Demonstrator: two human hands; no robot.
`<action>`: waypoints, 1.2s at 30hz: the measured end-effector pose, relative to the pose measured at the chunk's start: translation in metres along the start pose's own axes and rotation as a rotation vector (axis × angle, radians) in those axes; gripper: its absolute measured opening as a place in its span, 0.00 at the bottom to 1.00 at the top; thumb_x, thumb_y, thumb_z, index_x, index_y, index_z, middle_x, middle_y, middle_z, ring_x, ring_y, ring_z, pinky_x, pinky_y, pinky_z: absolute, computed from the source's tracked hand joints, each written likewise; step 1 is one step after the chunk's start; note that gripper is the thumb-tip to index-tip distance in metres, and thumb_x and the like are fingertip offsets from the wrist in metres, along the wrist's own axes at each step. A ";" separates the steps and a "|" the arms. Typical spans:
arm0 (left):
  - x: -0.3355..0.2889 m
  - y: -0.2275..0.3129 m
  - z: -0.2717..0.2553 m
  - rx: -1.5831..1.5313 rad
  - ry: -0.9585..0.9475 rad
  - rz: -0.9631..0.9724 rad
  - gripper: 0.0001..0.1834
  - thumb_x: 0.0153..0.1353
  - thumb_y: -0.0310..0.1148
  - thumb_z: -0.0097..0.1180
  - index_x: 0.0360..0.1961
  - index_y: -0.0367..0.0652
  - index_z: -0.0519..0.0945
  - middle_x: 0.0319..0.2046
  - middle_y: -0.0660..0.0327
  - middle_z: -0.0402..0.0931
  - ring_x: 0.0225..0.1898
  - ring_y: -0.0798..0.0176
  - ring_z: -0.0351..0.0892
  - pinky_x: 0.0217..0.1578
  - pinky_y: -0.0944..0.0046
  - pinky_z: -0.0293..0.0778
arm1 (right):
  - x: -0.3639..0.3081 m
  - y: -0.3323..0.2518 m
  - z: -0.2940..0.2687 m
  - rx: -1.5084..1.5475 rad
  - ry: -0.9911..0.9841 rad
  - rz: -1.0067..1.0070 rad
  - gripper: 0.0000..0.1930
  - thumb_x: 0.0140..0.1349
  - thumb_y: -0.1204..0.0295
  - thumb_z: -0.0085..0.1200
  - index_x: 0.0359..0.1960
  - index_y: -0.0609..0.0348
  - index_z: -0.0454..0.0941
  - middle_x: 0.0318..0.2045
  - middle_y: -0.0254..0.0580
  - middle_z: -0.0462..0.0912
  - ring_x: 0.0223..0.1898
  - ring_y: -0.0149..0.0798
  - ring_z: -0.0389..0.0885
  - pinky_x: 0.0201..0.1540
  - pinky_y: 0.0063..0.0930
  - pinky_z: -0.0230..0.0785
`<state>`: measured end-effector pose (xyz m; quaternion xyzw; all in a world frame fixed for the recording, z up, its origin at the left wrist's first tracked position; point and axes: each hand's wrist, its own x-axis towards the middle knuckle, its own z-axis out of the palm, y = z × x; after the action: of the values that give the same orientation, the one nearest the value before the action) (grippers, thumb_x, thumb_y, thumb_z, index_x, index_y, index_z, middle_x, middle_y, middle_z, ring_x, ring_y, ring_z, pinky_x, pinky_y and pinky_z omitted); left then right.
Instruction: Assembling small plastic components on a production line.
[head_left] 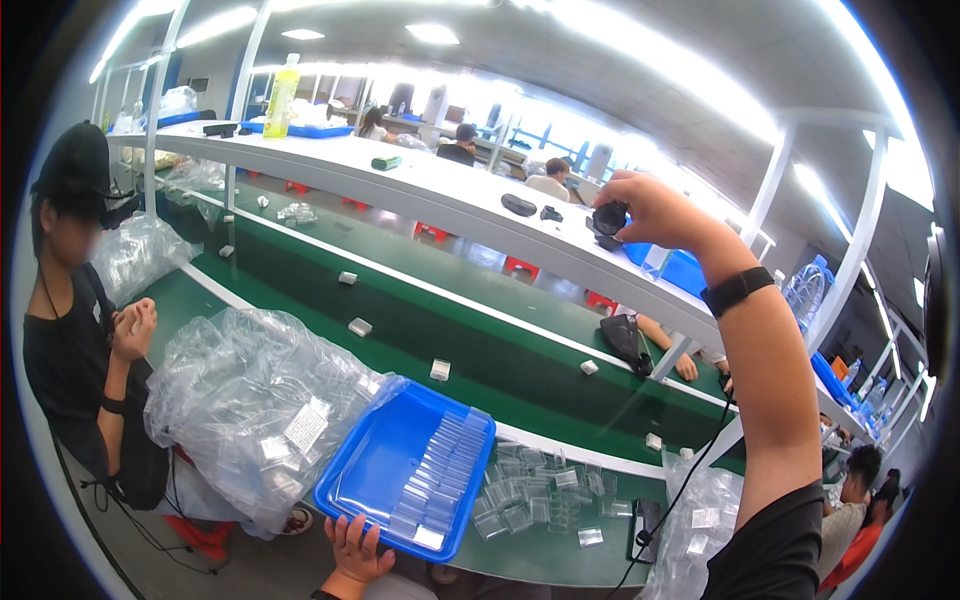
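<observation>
My right hand (655, 208) is raised to the white upper shelf (440, 195) and grips a small black object (607, 220) at the shelf's front edge. A black band sits on that wrist. My left hand (355, 550) holds the near rim of a blue tray (375, 465) that juts off the table edge. The tray carries a row of small clear plastic cases (440, 475) along its right side. More clear cases (530, 495) lie loose on the green table beside the tray.
A large clear plastic bag (245, 400) of packets lies left of the tray. Small white pieces ride a green conveyor belt (400, 300). A person in black (80, 330) sits at left. Other workers sit beyond. A yellow bottle (282, 97) stands on the shelf.
</observation>
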<state>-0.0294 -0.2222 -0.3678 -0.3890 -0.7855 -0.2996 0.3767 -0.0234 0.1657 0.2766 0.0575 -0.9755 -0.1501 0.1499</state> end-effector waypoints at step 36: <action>0.002 -0.002 0.001 0.023 0.011 0.006 0.36 0.68 0.60 0.46 0.70 0.50 0.66 0.70 0.50 0.61 0.78 0.40 0.47 0.74 0.30 0.42 | -0.036 0.001 -0.008 -0.077 -0.084 0.026 0.26 0.52 0.78 0.69 0.57 0.55 0.84 0.50 0.45 0.85 0.51 0.48 0.82 0.59 0.39 0.75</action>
<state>-0.0325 -0.2216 -0.3670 -0.3852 -0.7857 -0.2915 0.3864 0.0132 0.1700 0.2740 0.0327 -0.9751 -0.1879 0.1128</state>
